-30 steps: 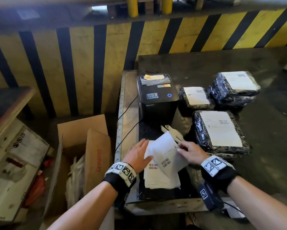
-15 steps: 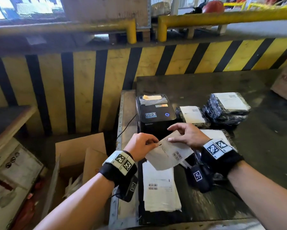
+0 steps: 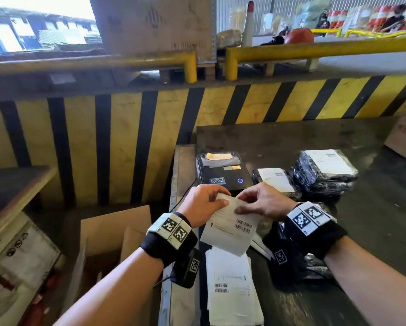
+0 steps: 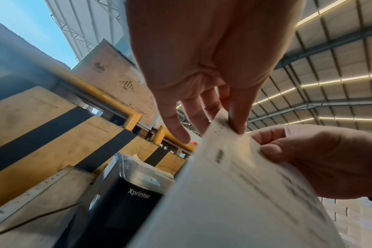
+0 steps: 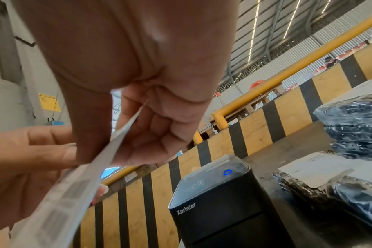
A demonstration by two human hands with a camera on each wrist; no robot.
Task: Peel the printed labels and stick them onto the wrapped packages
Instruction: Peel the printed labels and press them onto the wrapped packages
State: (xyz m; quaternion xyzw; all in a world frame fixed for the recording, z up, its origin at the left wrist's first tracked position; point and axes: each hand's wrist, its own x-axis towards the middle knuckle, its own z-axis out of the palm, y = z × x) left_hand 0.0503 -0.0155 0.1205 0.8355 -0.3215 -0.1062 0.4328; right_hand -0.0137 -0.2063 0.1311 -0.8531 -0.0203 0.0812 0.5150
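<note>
**Label lifted off stack, peel starting at top edge**

Up off the bench now vs 1 s ago: printed label, then lying on the stack of labels, held in the air in front of the label printer, barcode facing the head cam. Left hand pinching top-left corner, thumb over front, fingers behind. Right hand pinching top edge beside it, thumb flat on the face, fingers curled behind. In the right wrist view, sheet seen edge-on, running between thumb and fingers; whether backing has split from the sticker, can't tell. Judged: pick-up done, peel just begun, sticking not yet.

Stack left on the table near its front-left edge, just below the hands. 2 wrapped packages behind-right of printer, each already carrying a label; another dark package under the right wrist, mostly hidden, label status unclear.

Room: tight on the left — table edge, then a drop to an open cardboard box on the floor; striped barrier close behind the printer. Bare dark tabletop to the right and far right, best side for swinging the sheet toward a package. Printer cable hanging off the left edge, near the left wrist.
</note>
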